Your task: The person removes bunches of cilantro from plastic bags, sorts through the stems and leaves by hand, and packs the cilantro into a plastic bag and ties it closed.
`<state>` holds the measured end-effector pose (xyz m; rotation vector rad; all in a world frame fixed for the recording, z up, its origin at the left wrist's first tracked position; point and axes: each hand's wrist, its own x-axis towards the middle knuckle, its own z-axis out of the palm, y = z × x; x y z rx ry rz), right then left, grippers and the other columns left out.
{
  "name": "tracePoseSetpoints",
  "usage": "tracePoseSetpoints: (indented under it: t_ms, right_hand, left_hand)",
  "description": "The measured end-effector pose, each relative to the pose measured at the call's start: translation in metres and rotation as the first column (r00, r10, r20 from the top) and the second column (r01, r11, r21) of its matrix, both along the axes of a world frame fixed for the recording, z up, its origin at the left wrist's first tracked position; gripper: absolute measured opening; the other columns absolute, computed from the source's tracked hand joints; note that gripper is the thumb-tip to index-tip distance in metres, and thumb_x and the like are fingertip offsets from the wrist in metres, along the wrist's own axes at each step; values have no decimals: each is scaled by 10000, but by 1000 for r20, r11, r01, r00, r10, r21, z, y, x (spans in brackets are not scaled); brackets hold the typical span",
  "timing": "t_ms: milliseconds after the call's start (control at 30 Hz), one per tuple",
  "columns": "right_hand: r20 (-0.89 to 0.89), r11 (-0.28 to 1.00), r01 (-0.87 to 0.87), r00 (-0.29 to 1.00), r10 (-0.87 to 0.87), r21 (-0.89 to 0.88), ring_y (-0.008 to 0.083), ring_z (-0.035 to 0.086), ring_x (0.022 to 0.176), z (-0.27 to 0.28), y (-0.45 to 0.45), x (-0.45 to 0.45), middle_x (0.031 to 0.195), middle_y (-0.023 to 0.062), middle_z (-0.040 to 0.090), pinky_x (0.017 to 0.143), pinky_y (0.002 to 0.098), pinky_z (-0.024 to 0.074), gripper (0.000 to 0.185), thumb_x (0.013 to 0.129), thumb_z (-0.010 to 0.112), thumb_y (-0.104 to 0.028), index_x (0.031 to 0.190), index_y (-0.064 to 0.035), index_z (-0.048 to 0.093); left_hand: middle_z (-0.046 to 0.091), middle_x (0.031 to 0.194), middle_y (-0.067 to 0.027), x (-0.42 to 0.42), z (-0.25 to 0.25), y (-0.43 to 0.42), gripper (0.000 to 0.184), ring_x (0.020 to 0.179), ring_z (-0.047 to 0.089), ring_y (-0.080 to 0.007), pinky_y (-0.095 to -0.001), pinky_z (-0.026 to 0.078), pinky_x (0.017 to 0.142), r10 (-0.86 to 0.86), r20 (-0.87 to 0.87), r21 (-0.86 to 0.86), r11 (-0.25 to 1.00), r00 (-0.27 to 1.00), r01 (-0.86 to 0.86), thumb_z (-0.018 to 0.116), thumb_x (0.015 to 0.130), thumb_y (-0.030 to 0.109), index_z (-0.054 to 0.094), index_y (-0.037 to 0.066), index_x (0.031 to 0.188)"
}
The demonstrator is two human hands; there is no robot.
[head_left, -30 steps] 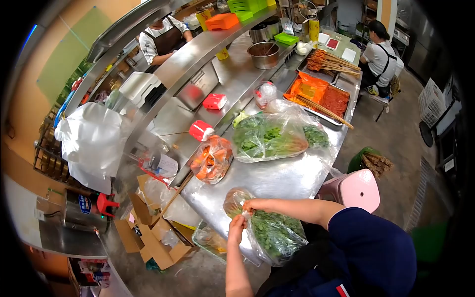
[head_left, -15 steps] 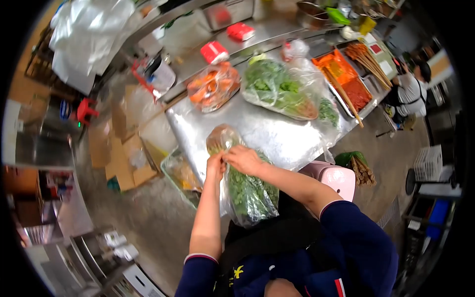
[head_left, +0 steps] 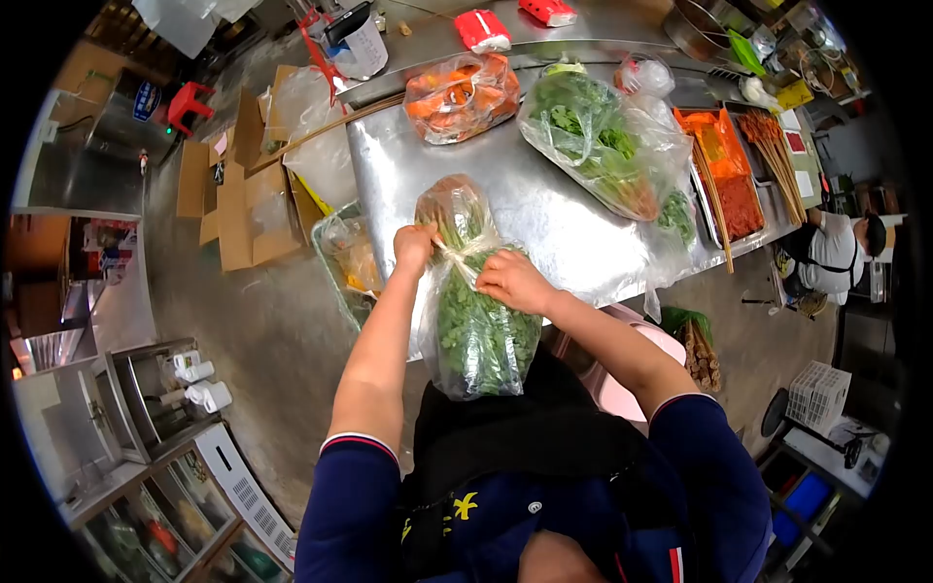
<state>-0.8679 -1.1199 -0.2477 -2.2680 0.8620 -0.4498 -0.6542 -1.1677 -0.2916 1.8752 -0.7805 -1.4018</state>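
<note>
A clear plastic bag of leafy green herbs (head_left: 483, 335) lies at the near edge of the steel table, its stems toward the far end. A pale tie (head_left: 465, 255) cinches the bundle around its middle. My left hand (head_left: 416, 247) is closed on the tie's left side, at the edge of the bag. On the other side, my right hand (head_left: 512, 281) has its fingers pinched at the tie's right end, resting against the bag. The exact ends of the tie are partly hidden by my fingers.
On the steel table (head_left: 379, 160) sit a bag of carrots (head_left: 462, 97), a larger bag of greens (head_left: 607, 146) and a tray of red food (head_left: 731, 189) with skewers. Cardboard boxes (head_left: 248, 214) lie left; a pink bin (head_left: 622, 389) stands right. A person (head_left: 831, 253) is at far right.
My hands, together at the bag's middle before, have drawn apart, left hand to the left and right hand to the right. The tie between them now shows. The camera view has shifted.
</note>
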Motion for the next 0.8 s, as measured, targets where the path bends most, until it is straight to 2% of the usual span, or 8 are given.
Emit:
tracePoseSetpoints:
  t_ms: [200, 300, 367, 433, 467, 500, 767, 800]
  right_hand:
    - [-87, 1000, -2, 996, 3, 1, 206, 481, 909, 19, -4, -14, 863, 31, 522, 817, 349, 359, 136, 760, 579, -209, 857, -117, 602]
    - [45, 851, 412, 893, -449, 325, 226, 501, 905, 10, -16, -3, 915, 79, 524, 785, 360, 396, 257, 739, 598, -268, 903, -70, 584]
    - [-149, 726, 645, 763, -629, 238, 264, 526, 963, -25, -39, 3, 1072, 177, 519, 821, 345, 415, 550, 691, 665, -354, 1057, 28, 515]
    - [-256, 659, 429, 902, -347, 618, 263, 509, 1019, 8, -46, 19, 1118, 182, 518, 849, 345, 408, 649, 679, 686, -366, 1141, 31, 460]
    - [46, 662, 191, 946, -322, 725, 238, 512, 1012, -63, -51, 19, 1100, 167, 534, 833, 344, 419, 674, 671, 698, -365, 1159, 26, 445]
    - [-6, 675, 250, 940, -342, 694, 206, 544, 893, -64, -49, 28, 1031, 112, 547, 776, 329, 445, 653, 710, 675, -358, 1183, 6, 410]
    - [-131, 25, 157, 895, -425, 987, 231, 509, 1037, -32, -3, 80, 1181, 102, 499, 889, 342, 407, 558, 811, 581, -294, 1267, -60, 361]
    - [-124, 49, 156, 911, -393, 987, 231, 509, 1037, -26, 9, 121, 1181, 102, 499, 889, 342, 407, 558, 811, 581, -294, 1267, -60, 361]
  left_hand:
    - [586, 604, -72, 3, 6, 12, 287, 632, 576, -191, -299, 432, 627, -39, 383, 32, 999, 923, 29, 567, 793, 291, 623, 19, 718]
    - [575, 629, -57, 39, -5, 52, 306, 593, 546, -164, -281, 413, 574, 322, 237, -413, 888, 917, -205, 561, 803, 336, 587, 31, 793]
    - [536, 625, -23, 64, 27, 108, 320, 559, 490, -121, -259, 380, 519, 301, 100, -190, 941, 948, -278, 554, 811, 363, 544, 43, 806]
    - [487, 592, 6, 83, 12, 181, 301, 546, 437, -83, -248, 349, 481, 287, 81, -136, 952, 954, -275, 556, 812, 337, 530, 45, 743]
    - [487, 586, 9, 90, 3, 222, 275, 536, 433, -82, -253, 357, 472, 260, 143, -114, 963, 955, -245, 566, 808, 309, 535, 45, 737]
    - [484, 575, 14, 93, -3, 266, 251, 513, 429, -82, -248, 368, 468, 343, 119, -134, 935, 932, -328, 570, 804, 283, 537, 45, 734]
    - [599, 671, -26, 139, -6, 546, 212, 534, 527, -89, -233, 420, 484, 743, -37, 289, 648, 668, -704, 534, 829, 254, 587, 53, 790]
    - [604, 703, -24, 157, -15, 576, 209, 563, 537, -92, -230, 427, 493, 766, -55, 324, 620, 640, -714, 541, 824, 265, 597, 64, 817]
